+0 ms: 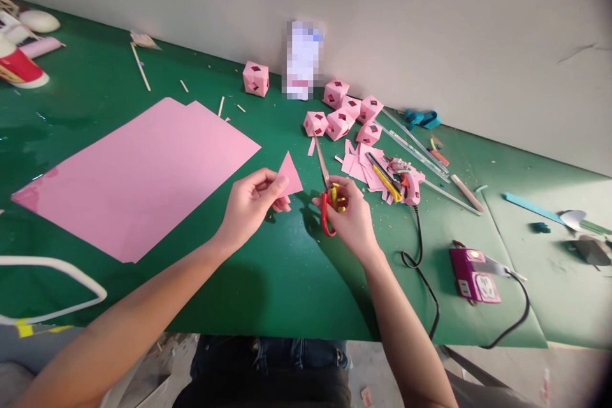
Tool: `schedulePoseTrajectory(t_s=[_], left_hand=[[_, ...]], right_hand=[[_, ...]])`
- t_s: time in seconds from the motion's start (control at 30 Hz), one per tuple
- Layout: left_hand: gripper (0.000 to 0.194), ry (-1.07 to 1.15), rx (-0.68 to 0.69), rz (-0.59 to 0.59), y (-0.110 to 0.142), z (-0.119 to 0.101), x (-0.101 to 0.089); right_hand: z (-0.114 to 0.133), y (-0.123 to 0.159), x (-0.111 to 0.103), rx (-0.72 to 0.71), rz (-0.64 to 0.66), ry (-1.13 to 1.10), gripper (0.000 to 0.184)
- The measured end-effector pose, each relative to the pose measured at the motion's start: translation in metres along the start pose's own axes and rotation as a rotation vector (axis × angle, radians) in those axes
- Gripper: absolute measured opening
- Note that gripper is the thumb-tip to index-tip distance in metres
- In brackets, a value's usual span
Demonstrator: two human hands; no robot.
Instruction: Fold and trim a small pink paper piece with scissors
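Centrally in the head view, the person's left hand [253, 201] pinches a small pink paper triangle [291, 173]; to its right, the right hand [354, 215] grips red-handled scissors [324, 169], tips toward the top of the frame. I see large pink sheets [138, 172] left of centre and perforated pink blocks [335, 124] at upper centre, beyond the scissors.

On the worktop [296, 287], sheets [138, 178] lay to my left, the glue gun [411, 184] to my right, paper boxes [340, 125] beyond my scissors [325, 173].
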State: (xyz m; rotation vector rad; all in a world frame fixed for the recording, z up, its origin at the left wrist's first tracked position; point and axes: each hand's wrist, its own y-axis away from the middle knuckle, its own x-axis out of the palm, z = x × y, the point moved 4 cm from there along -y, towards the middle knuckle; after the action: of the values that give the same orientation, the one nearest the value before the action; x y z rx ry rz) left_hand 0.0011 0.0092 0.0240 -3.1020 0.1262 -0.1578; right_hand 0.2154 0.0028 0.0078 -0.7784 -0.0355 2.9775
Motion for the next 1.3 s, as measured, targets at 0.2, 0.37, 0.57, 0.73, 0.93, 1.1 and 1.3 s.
schedulePoseTrajectory(t_s=[0.2,0.37,0.57,0.73,0.93,1.1,1.3], left_hand=[[0.031,-0.016,0.000,-0.015,0.003,-0.001,-0.001],[0.030,-0.025,0.029,0.004,0.003,0.000,0.002],[0.034,-0.043,0.022,0.009,0.000,0.003,0.001],[0.042,-0.055,-0.013,0.010,0.001,0.009,0.003],[0.036,-0.283,0.124,0.089,0.003,0.020,0.008],[0.043,-0.444,0.349,0.066,0.007,0.016,0.012],[0.053,-0.089,0.035,0.171,0.005,0.024,0.014]], right_hand=[[-0.015,-0.007,-0.006,-0.171,-0.128,0.339,0.049],[-0.021,-0.008,-0.002,-0.300,-0.041,0.548,0.054],[-0.008,-0.003,-0.007,-0.301,-0.146,0.708,0.032],[0.013,0.003,-0.003,-0.183,-0.102,0.068,0.037],[0.009,0.006,0.024,0.108,0.197,-0.453,0.041],[0.004,0.005,0.025,0.182,0.092,-0.541,0.047],[0.009,0.004,0.027,0.112,0.177,-0.623,0.048]])
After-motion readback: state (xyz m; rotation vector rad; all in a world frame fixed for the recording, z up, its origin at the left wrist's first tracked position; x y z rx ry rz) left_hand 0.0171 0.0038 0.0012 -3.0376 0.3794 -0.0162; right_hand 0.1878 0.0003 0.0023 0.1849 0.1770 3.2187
